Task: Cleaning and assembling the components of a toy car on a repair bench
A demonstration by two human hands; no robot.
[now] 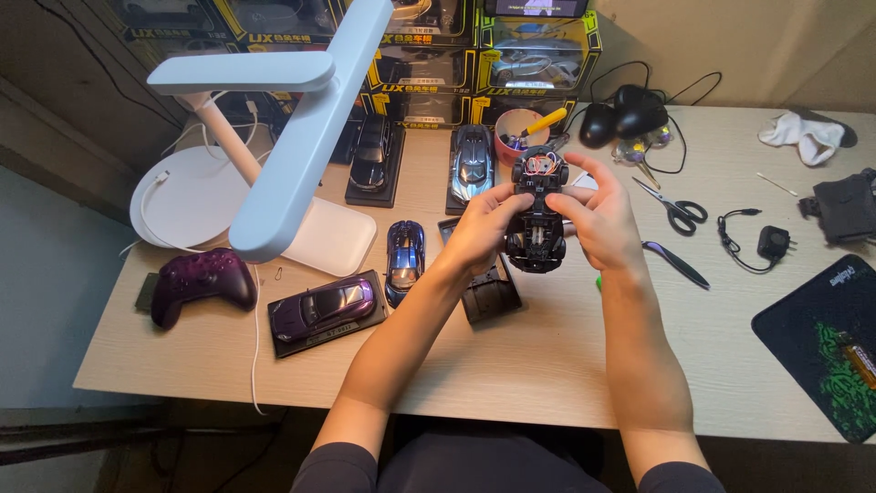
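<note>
Both hands hold a black model car chassis (pixel 537 215) upside down above the desk, its wires and small parts exposed at the far end. My left hand (pixel 481 228) grips its left side with the thumb on the underside. My right hand (pixel 595 217) grips the right side, fingers curled over the far end. A black display base (pixel 491 294) lies on the desk under my left wrist. A loose blue car body (pixel 404 260) lies just left of it.
A white desk lamp (pixel 292 137) reaches over the left half of the wooden desk (pixel 511 365). Model cars on bases (pixel 326 310) (pixel 374 157) (pixel 472 164), a purple game controller (pixel 199 281), boxed cars behind, a pink cup (pixel 516 137), scissors (pixel 673 210), a pen (pixel 675 263), a black-green mouse mat (pixel 826 342).
</note>
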